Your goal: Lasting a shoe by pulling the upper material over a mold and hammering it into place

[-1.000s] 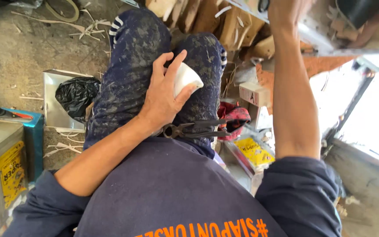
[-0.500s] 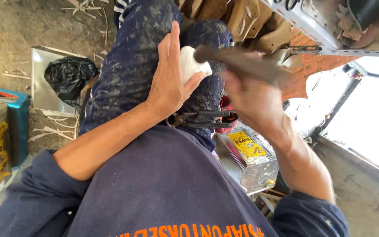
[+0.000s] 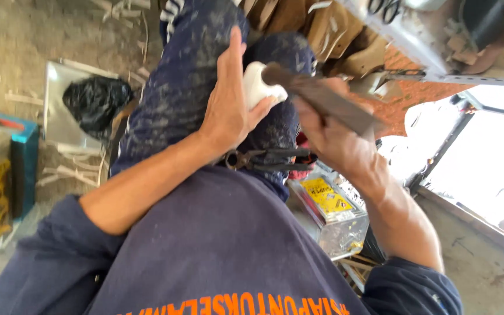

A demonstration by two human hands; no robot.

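A clear plastic box [image 3: 336, 219] sits on the ground below the person's right forearm, with a flat yellow packet [image 3: 325, 197] lying on top of it; what is inside the box is too blurred to make out. On the other side a pale metal tray [image 3: 59, 119] holds a crumpled black plastic bag [image 3: 95, 99]. A teal box [image 3: 23, 169] with a yellow label stands at the far edge.

The left hand [image 3: 228, 108] presses a small white piece [image 3: 258, 84] against the knee of the speckled dark trousers [image 3: 188, 87] — its grip is closed around that piece. The right hand [image 3: 328, 137] has its grip wrapped tight on a dark flat tool [image 3: 316, 96], whose end touches the white piece. A pair of dark pincers [image 3: 269, 158] rests on the lap, just under the left wrist.

The ground is bare dirt strewn with wood splinters — brown leather scraps [image 3: 328, 32] are piled ahead of the knees, and bright daylight comes in on the right.
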